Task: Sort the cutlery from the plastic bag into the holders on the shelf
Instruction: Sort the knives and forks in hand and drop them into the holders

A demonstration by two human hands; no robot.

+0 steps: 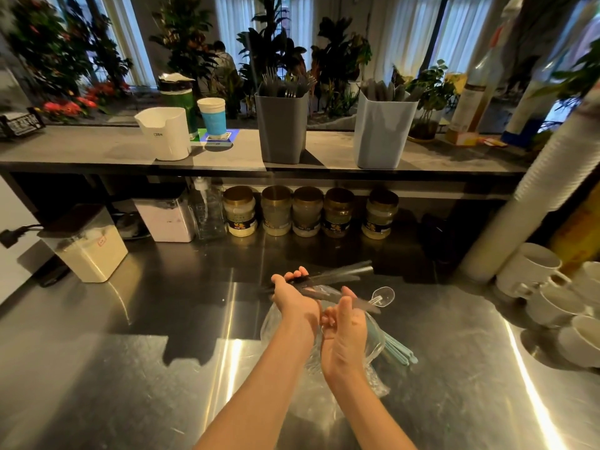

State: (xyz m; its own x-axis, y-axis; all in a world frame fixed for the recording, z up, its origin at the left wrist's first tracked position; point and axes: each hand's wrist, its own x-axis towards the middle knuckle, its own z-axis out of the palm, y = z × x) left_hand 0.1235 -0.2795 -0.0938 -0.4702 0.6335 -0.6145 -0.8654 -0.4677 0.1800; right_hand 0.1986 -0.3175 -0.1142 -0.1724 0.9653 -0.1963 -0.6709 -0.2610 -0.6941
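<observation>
Two grips work just above the bag point(376, 384), which lies crumpled on the steel desk point(130, 368); the left grip point(293, 302) is clenched round a bundle point(328, 278) of dark and clear cutlery, fingers curled over the handles, the far ends pointing right and away; the right grip point(344, 332), palm turned toward the left one, pinches a dark piece point(358, 303) between thumb and fingers; a clear spoon point(384, 296) shows just past that piece, and I cannot tell whether the grip holds it too; pale blue cutlery point(397, 350) sticks out of the bag, beside the right wrist. On the shelf point(97, 151) behind the desk stand three holders, well apart from the grips: a white holder point(167, 134) at the left; a grey holder point(281, 131) in the middle, with forks in it; a pale blue holder point(383, 134) at the right, with grey cutlery whose kind I cannot make out. Under the shelf stands a row of jars point(306, 212); white cups point(545, 287) crowd the desk's right edge.
</observation>
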